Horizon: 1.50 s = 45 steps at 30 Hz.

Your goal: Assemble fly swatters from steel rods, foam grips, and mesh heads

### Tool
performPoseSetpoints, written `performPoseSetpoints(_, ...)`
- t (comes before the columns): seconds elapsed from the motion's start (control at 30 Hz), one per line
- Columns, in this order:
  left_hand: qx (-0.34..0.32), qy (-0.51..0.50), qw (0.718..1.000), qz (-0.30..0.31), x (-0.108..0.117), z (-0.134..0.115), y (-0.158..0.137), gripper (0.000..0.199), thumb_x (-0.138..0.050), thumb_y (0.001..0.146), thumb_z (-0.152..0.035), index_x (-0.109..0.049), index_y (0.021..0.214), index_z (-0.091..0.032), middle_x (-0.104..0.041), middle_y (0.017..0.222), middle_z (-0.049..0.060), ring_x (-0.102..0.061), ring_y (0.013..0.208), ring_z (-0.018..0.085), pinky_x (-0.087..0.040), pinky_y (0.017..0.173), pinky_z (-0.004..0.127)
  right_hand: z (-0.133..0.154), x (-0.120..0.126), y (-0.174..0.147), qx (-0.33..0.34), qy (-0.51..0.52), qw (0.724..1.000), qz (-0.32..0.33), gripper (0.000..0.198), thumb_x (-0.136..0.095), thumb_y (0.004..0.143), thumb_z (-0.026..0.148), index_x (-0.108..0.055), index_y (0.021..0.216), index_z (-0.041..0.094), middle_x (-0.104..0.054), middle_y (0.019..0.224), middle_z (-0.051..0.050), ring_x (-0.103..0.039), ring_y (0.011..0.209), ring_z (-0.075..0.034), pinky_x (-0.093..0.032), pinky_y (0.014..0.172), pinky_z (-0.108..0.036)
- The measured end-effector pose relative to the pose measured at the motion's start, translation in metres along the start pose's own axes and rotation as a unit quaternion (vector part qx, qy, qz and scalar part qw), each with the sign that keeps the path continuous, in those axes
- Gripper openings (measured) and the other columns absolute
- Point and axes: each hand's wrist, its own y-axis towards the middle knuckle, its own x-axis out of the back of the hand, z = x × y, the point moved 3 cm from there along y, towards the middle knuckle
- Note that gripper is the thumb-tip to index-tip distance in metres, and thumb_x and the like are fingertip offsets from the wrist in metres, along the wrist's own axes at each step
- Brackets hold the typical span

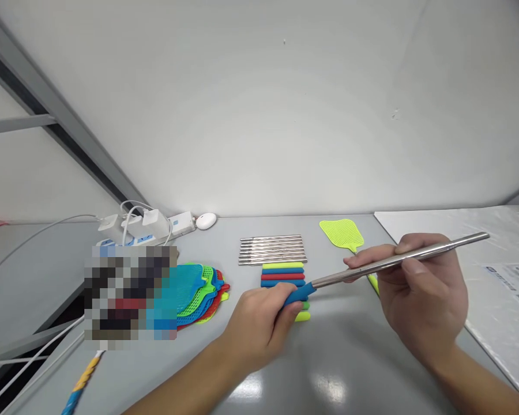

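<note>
My left hand [263, 323] is wrapped round a blue handle grip [300, 294]. One end of a silver metal rod [376, 266] sits in that grip, and the rod slants up to the right. Fingers and thumb of my right hand [419, 294] pinch the rod along its middle. Beneath my left hand lies a row of coloured handle grips [283, 276] in yellow, blue, red and green, partly hidden. Behind them rests a row of several metal rods [272, 249]. A yellow-green fly swatter [342, 233] lies behind my right hand, its shaft partly covered.
A pile of coloured fly swatter heads [203, 297] lies on the left, partly blurred out. Behind it are a power strip [181, 223] with white chargers and cables, and a white oval object [206, 221]. A white sheet-like package [497, 288] lies on the right; a wall [285, 115] stands behind.
</note>
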Motion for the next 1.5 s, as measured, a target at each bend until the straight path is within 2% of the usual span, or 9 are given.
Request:
performPoseSetpoints(0.13,-0.01,0.005,1.0,0.003,0.001,-0.003,0.001,0.02,-0.039,0.098,-0.03,-0.056,0.092,-0.02,-0.058,0.068,-0.002,-0.05,0.058,0.014,-0.035,0.056,0.026,-0.005,0.001,-0.003,0.001,-0.016,0.999,0.041,0.014,-0.042,0.092,0.013,-0.047,0.098,0.025,-0.073,0.08,-0.001,-0.071,0.078,-0.022,-0.055,0.071,-0.039)
performPoseSetpoints(0.27,-0.011,0.01,0.999,0.047,-0.004,-0.007,0.0,0.023,-0.038,0.096,-0.029,-0.049,0.078,-0.021,-0.049,0.061,-0.003,-0.041,0.053,0.013,-0.03,0.052,0.026,-0.013,-0.005,-0.014,-0.017,-0.034,0.989,0.145,0.01,-0.042,0.097,0.019,-0.047,0.103,0.026,-0.071,0.088,-0.003,-0.067,0.082,-0.019,-0.053,0.074,-0.038)
performPoseSetpoints(0.43,-0.056,0.016,0.997,0.054,-0.012,-0.013,-0.003,0.017,-0.04,0.094,-0.028,-0.051,0.084,-0.02,-0.054,0.068,0.0,-0.045,0.061,0.015,-0.031,0.057,0.028,-0.017,-0.015,-0.025,-0.087,-0.032,0.968,0.235,0.009,-0.044,0.098,0.024,-0.051,0.103,0.026,-0.065,0.097,-0.003,-0.06,0.086,-0.017,-0.049,0.076,-0.035)
performPoseSetpoints(0.57,-0.068,0.0,0.995,0.071,-0.017,-0.019,-0.002,0.017,-0.043,0.093,-0.032,-0.051,0.084,-0.019,-0.058,0.077,0.003,-0.048,0.073,0.019,-0.035,0.067,0.033,-0.016,-0.021,-0.026,-0.163,0.028,0.964,0.21,0.013,-0.037,0.101,0.026,-0.05,0.1,0.027,-0.064,0.088,-0.002,-0.058,0.082,-0.017,-0.046,0.074,-0.034)
performPoseSetpoints(0.67,-0.06,-0.006,0.993,0.098,-0.018,-0.026,0.0,0.014,-0.049,0.092,-0.031,-0.054,0.1,-0.021,-0.062,0.096,0.004,-0.05,0.088,0.022,-0.037,0.078,0.037,-0.02,-0.024,-0.029,-0.191,0.049,0.962,0.19,0.017,-0.032,0.102,0.028,-0.048,0.097,0.027,-0.054,0.073,0.002,-0.051,0.068,-0.014,-0.043,0.067,-0.032)
performPoseSetpoints(0.83,-0.019,0.024,0.996,0.081,-0.013,-0.025,0.002,0.042,-0.055,0.091,-0.026,-0.046,0.131,-0.026,-0.059,0.122,0.006,-0.048,0.106,0.025,-0.036,0.092,0.043,-0.033,-0.015,-0.028,-0.124,0.023,0.981,0.147,0.013,-0.037,0.1,0.028,-0.049,0.095,0.026,-0.041,0.068,0.005,-0.04,0.061,-0.012,-0.041,0.06,-0.029)
performPoseSetpoints(1.07,-0.007,0.061,0.998,0.027,-0.012,-0.012,0.0,0.021,-0.053,0.092,-0.028,-0.06,0.112,-0.026,-0.059,0.118,0.006,-0.047,0.111,0.025,-0.034,0.096,0.045,-0.042,-0.011,-0.018,-0.053,0.005,0.992,0.117,0.022,-0.039,0.099,0.031,-0.043,0.079,0.023,-0.032,0.061,0.007,-0.033,0.055,-0.012,-0.048,0.061,-0.033)
performPoseSetpoints(1.3,0.028,0.146,0.987,0.052,-0.006,0.002,0.003,0.078,-0.083,0.065,-0.043,-0.048,0.134,-0.032,-0.043,0.138,0.009,-0.037,0.122,0.035,-0.033,0.103,0.056,-0.047,-0.012,-0.018,-0.042,-0.042,0.99,0.127,0.029,-0.035,0.101,0.035,-0.041,0.076,0.023,-0.038,0.064,0.005,-0.042,0.059,-0.013,-0.049,0.066,-0.036)
performPoseSetpoints(1.5,0.047,0.187,0.981,0.035,-0.001,0.015,0.007,0.069,-0.08,0.071,-0.04,-0.048,0.132,-0.034,-0.039,0.142,0.007,-0.035,0.126,0.035,-0.032,0.105,0.057,-0.058,-0.01,-0.022,-0.055,-0.042,0.987,0.146,0.028,-0.032,0.102,0.034,-0.041,0.078,0.023,-0.044,0.069,0.003,-0.046,0.064,-0.014,-0.046,0.072,-0.036)
